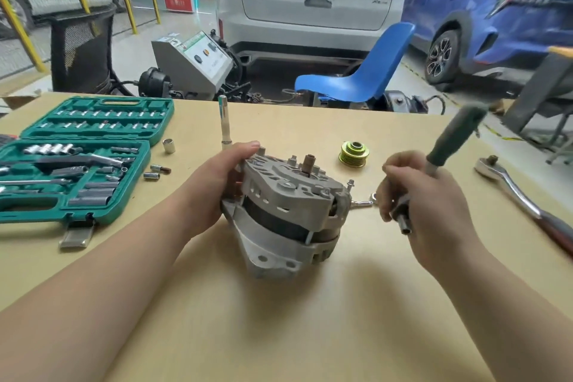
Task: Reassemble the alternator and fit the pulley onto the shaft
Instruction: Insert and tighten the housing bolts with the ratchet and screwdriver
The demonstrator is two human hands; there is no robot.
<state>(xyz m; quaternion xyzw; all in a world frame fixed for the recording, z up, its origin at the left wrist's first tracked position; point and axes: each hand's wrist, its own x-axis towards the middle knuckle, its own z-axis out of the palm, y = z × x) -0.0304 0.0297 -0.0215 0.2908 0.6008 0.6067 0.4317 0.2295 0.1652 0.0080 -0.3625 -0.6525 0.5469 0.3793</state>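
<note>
Two Hands on the Job: Housing Bolts in Progress, Pulley Not Yet Fitted

Head view. One alternator (286, 214) stands on the workbench (372, 304), tilted, with its shaft (309, 164) pointing up and away from the person. The left hand (217, 186) grasps the housing from the left side, fingers curled over the upper rim, and steadies it. The right hand (424, 205) is wrapped round a green-handled nut driver (434, 164), its socket tip pointing downward, just to the right of the alternator and clear of it. A through bolt (350, 185) stands proud at the right edge of the housing; a second loose bolt (362, 203) lies on the bench between housing and right hand.

The pulley (354, 154) sits on the bench beyond the alternator, apart from the shaft. A ratchet wrench (514, 198) lies well to the right, an open socket set case (80, 158) to the left, and a few loose sockets (169, 146) near it.

Assessment: the step in hand appears to be fastening the two housing halves. The next move calls for seating the driver tip squarely on the raised bolt head while the left hand prevents rotation. Pulley fitting remains outstanding.
</note>
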